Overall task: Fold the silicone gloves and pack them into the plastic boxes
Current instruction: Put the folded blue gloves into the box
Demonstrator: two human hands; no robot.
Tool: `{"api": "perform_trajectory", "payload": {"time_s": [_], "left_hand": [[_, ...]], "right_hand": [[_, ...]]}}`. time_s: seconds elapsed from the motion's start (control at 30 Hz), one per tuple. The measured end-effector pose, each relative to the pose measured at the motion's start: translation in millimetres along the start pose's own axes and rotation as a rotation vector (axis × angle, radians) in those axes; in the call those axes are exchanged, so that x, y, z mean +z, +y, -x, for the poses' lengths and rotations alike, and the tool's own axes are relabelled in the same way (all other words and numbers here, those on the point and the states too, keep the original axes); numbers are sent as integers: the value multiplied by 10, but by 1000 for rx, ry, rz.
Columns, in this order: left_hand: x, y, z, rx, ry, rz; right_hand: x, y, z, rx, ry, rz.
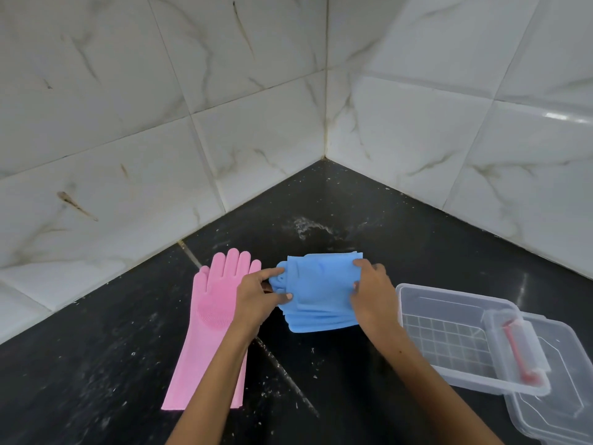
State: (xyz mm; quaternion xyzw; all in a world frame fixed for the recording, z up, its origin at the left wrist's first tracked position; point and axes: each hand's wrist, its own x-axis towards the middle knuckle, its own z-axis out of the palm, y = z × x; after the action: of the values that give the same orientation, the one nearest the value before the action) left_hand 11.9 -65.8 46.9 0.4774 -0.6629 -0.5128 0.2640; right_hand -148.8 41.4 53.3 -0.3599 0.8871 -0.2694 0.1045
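The black counter (321, 364) is serving as the work surface, running into a far corner of white tiled walls (160, 123); it is carrying white specks and a dried smear near that corner.

One pink glove (208, 319) is lying flat and unfolded on the left, fingers pointing far, cuff near, ribbed palm facing up. It appears to be waiting its turn, parked clear of the folding area.

Two clear plastic boxes are sitting on the right. The farther box (449, 335) is standing open with a grid-patterned base showing, positioned just beside the hands, seemingly so a folded bundle can be moved straight across. The nearer box (561, 390) is lying partly under it at the near right edge. One lid-like clear piece with a red handle (519, 351) is resting across both; its exact fit cannot be determined.

One blue bundle of gloves (321, 293) is lying between the pink glove and the boxes, already folded into a compact stack of several layers; the number of gloves within cannot be counted.

The left hand (260, 297) is pinching the bundle's left edge, where glove fingertips are protruding. The right hand (372, 293) is gripping its right edge, fingers closed over the layers. Both grips appear intended to keep the springy silicone from unfolding.
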Motion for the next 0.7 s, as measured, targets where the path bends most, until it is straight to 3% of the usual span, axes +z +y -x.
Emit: {"api": "perform_trajectory", "payload": {"time_s": [0.17,0.37,0.7], "left_hand": [[173,408,236,99,-72,-11],[835,753,494,207,-208,-34],[1541,713,676,222,-359,-155]], "right_hand": [[-582,297,166,-26,76,-140],[-1231,928,399,25,168,-133],[-1241,1623,521,176,141,-20]]}}
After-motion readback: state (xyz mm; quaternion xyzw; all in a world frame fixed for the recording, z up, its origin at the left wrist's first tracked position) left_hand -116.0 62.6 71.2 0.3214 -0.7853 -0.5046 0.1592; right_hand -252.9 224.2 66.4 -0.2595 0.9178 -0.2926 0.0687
